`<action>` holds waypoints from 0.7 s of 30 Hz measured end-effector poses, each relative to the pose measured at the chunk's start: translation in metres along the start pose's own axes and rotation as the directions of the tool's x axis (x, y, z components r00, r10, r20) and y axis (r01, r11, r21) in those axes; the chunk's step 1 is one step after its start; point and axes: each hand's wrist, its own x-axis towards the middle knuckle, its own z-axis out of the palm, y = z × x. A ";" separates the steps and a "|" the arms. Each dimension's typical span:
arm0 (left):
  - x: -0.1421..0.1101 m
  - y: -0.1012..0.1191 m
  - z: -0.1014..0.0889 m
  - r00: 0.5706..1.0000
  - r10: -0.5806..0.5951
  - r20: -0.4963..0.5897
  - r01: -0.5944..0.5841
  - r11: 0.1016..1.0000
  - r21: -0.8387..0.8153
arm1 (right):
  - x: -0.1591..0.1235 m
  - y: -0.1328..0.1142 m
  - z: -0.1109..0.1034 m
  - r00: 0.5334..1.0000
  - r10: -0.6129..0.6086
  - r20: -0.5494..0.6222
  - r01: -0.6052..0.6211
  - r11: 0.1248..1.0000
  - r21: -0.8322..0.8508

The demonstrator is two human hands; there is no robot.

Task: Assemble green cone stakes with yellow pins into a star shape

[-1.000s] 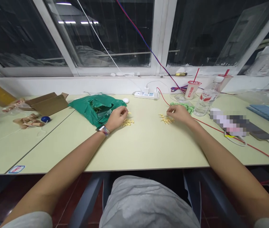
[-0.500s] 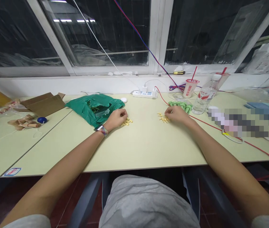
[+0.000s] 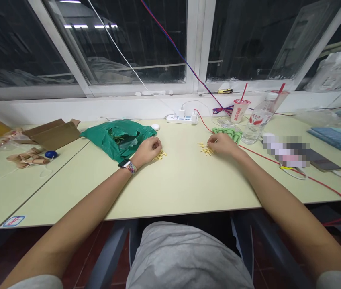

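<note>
My left hand (image 3: pixel 150 150) rests on the pale table (image 3: pixel 170 188), its fingers curled together over a small pile of yellow pieces (image 3: pixel 162 155). Any piece between its fingertips is hidden. Across from it, my right hand (image 3: pixel 222 143) pinches down at the edge of a second group of little yellow pieces (image 3: pixel 205 149), which look thin and pointed. What its fingertips hold is too small to make out. Green ring-like items (image 3: pixel 232 134) lie just behind the right hand. Close behind the left hand is a crumpled green plastic bag (image 3: pixel 113 136) with a torn opening.
A water bottle (image 3: pixel 257 122), a cup with a red straw (image 3: pixel 240 110) and a phone (image 3: pixel 321 158) stand or lie to the right, with a red cable (image 3: pixel 260 156). At the back is a power strip (image 3: pixel 182 119). On the left are a cardboard box (image 3: pixel 51 134) and a wooden toy (image 3: pixel 30 157).
The view has shifted slightly. Both hands stay over their yellow pieces with fingers still closed; I see no clear movement of the pieces.
</note>
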 end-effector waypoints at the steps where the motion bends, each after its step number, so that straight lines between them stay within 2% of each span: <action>1: 0.000 0.001 0.000 1.000 0.016 0.013 -0.015 1.000 -0.013 | 0.000 0.000 0.000 1.000 0.004 0.004 -0.004 1.000 -0.001; 6: -0.001 0.007 0.001 0.991 0.096 0.091 -0.090 0.994 -0.064 | 0.001 0.000 -0.001 1.000 0.002 0.002 -0.002 1.000 0.002; 9: -0.001 0.010 0.002 0.983 0.129 0.131 -0.118 0.989 -0.090 | 0.000 -0.001 0.001 0.999 -0.015 -0.044 0.016 1.000 0.004; 13: -0.001 0.013 0.003 0.975 0.164 0.150 -0.147 0.982 -0.119 | -0.001 -0.003 0.017 0.969 -0.178 -0.171 0.188 0.981 0.044; 17: -0.001 0.015 0.002 0.976 0.160 0.147 -0.144 0.983 -0.110 | -0.002 -0.002 0.041 0.938 -0.336 -0.090 0.341 0.939 0.046; 21: -0.002 0.018 0.001 0.978 0.153 0.145 -0.138 0.984 -0.109 | 0.002 0.002 0.052 0.933 -0.348 -0.089 0.354 0.934 0.053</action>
